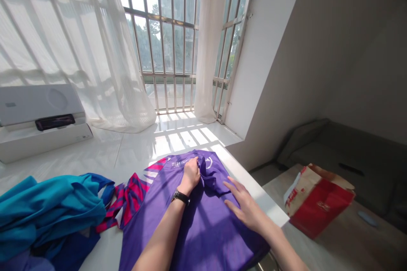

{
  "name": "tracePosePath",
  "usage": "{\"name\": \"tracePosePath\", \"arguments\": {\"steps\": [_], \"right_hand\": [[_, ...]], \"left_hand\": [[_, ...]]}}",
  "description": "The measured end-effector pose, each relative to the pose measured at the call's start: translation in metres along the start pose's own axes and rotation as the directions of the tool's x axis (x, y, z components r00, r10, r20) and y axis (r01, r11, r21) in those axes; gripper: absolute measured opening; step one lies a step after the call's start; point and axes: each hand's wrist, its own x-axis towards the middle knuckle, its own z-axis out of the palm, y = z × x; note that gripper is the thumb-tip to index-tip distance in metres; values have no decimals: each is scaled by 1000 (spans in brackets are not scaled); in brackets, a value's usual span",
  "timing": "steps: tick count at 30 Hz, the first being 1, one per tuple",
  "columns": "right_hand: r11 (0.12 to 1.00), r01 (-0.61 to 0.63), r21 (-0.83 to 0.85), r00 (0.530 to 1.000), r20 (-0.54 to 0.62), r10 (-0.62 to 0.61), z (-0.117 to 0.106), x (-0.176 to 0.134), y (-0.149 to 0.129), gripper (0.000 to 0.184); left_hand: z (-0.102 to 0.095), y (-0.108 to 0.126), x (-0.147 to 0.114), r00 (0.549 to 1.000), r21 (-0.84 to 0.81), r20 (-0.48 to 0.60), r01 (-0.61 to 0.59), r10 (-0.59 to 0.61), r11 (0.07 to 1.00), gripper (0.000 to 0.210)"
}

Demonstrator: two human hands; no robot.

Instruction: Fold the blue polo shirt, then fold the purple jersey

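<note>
A purple T-shirt [193, 228] with white lettering lies spread over the white windowsill. Its pink-and-navy striped sleeve [135, 192] reaches out to the left, while the right part of the shirt is bunched up in a fold. My left hand [191, 173], with a black watch on the wrist, is closed on the cloth near the printed lettering. Over the right side of the shirt is my right hand [243, 205], fingers spread and fingertips close to the bunched fold. Whether they touch the cloth I cannot tell.
Teal and blue clothes [54, 211] are heaped at the left. Behind them stands an open white box [47, 135] with a dark phone-like object [54, 122]. Sheer curtains [127, 93] hang by the barred window. To the right, below the sill, a paper bag [318, 203] stands on a lower table.
</note>
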Motion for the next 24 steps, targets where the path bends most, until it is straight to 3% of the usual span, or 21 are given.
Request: {"name": "tracePosePath", "arguments": {"steps": [2,4,6,7,9,11,13,16,20,24], "right_hand": [[991,-130,9,978,-161,130,-1,-43,28,50],[969,-236,77,912,-327,248,1,-90,55,48],[908,-369,197,779,-467,418,9,-136,77,52],[850,-437,293,685,-504,526,16,-156,85,57],[694,-504,514,505,-476,720,33,-187,96,68],[558,-510,654,446,-353,822,52,-203,100,73],[503,-487,714,468,-274,841,67,-204,97,72],[527,-385,758,549,-271,791,75,-187,84,66],[576,-328,749,661,-253,706,60,-165,69,59],[651,-369,663,711,-250,657,39,-163,58,56]], "left_hand": [[-6,-1,4,996,-36,-3,93,-93,995,46],[-13,2,7,985,-61,5,171,-172,983,43],[-21,8,7,975,-61,25,223,-222,973,40],[-25,13,6,969,-48,45,244,-241,969,43],[-29,23,4,959,-9,102,267,-265,964,50],[-30,31,2,950,20,160,269,-268,963,50],[-28,36,1,948,14,193,257,-254,966,44],[-31,33,4,946,-26,219,252,-240,967,48],[-52,21,8,931,-80,262,283,-254,956,63],[-71,10,4,916,-60,321,274,-241,960,76]]}}
